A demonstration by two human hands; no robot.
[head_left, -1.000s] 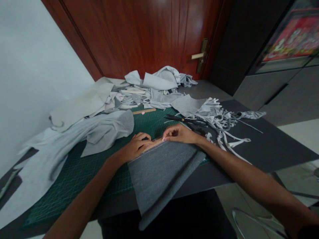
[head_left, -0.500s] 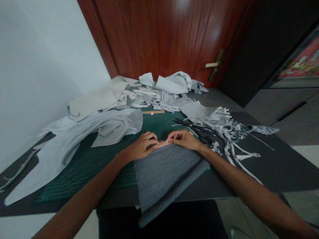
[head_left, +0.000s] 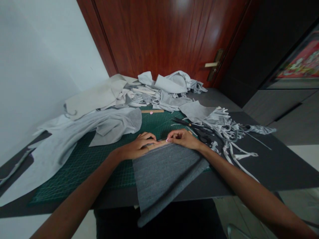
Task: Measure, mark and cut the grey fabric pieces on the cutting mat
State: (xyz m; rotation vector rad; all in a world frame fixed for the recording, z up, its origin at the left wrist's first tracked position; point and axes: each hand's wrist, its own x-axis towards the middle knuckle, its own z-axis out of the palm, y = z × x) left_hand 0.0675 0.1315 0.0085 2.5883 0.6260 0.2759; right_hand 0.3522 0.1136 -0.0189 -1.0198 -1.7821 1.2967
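Observation:
A dark grey piece of fabric (head_left: 169,172) lies over the table's front edge, its lower part hanging down. Along its top edge rests a wooden ruler (head_left: 155,145). My left hand (head_left: 139,144) lies on the ruler's left part, fingers stretched out and pressing it down. Pinched in my right hand (head_left: 183,138) is a small pink piece of tailor's chalk (head_left: 167,140), its tip at the ruler's right part. Black scissors (head_left: 189,124) lie just beyond my right hand.
A green cutting mat (head_left: 119,177) covers much of the dark table (head_left: 269,166). Light grey fabric (head_left: 64,142) spreads on the left, with a cloth pile (head_left: 149,94) behind. Another wooden ruler (head_left: 157,111) lies on the mat. Fabric strips (head_left: 226,126) are heaped at right.
My left fingers have straightened and flattened along the ruler, so more of it shows. My right hand stays nearly in place with the chalk. The view has shifted slightly.

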